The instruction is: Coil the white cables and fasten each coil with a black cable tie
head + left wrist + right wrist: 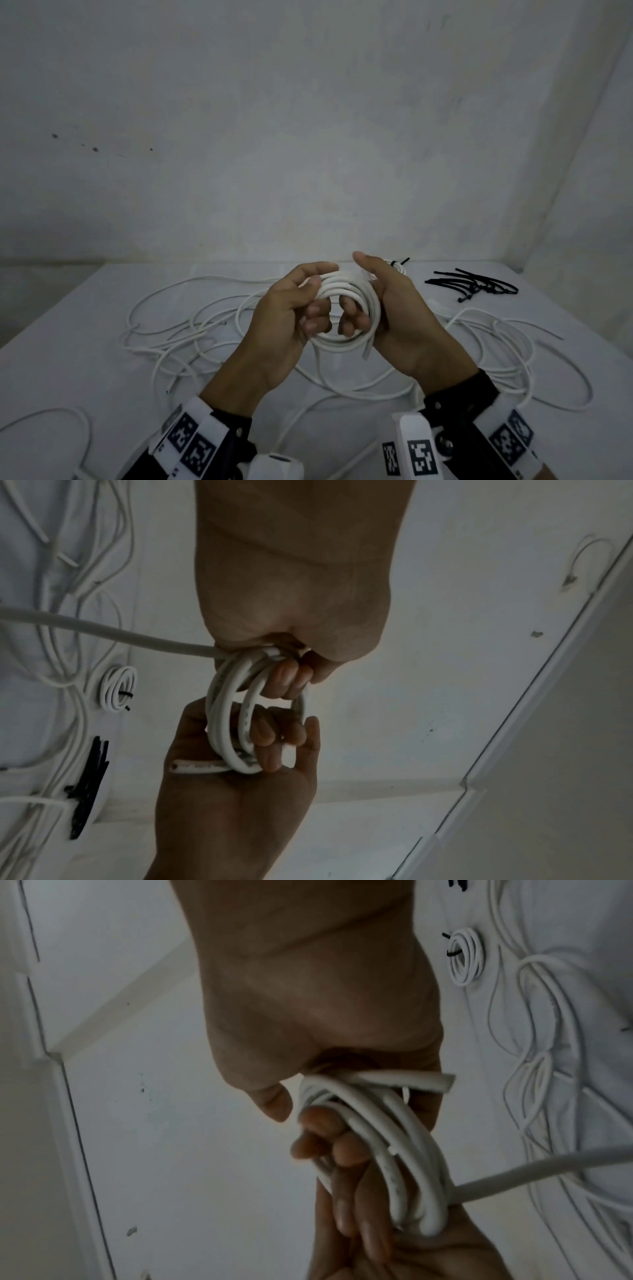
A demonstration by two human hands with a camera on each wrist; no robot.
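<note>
Wall (308,120): big, pale grey, fills the top half of the head view. A few dark spots sit on it at the left.

Table (85,308): white, fills the lower half of the head view.

Loose cables (191,329): long white cables lie in a messy tangle on the table, from the lower left to the lower right of the frame, under and around both hands.

Left hand (284,329): in the middle of the head view, just left of the coil. Its fingers are curled in through the hole of the coil and its thumb lies over the top, so it holds the left side of the coil tight.

Right hand (397,315): just right of the coil, palm facing in. Its fingers are bent in through the hole of the coil from the right side. The thumb sticks up above the coil.

Coil (346,298): a few round loops of thick white cable, held up off the table between the two hands, in the middle of the frame. One cut end pokes out at the bottom by the right palm. In the left wrist view, one straight piece runs off from the coil to the left edge.

Ties (472,284): a small bunch of thin black ties on the table, right of the hands, near the back edge.

Done coil (399,265): a small white coil with a black tie on it, on the table just behind the right hand, mostly hidden in the head view.
</note>
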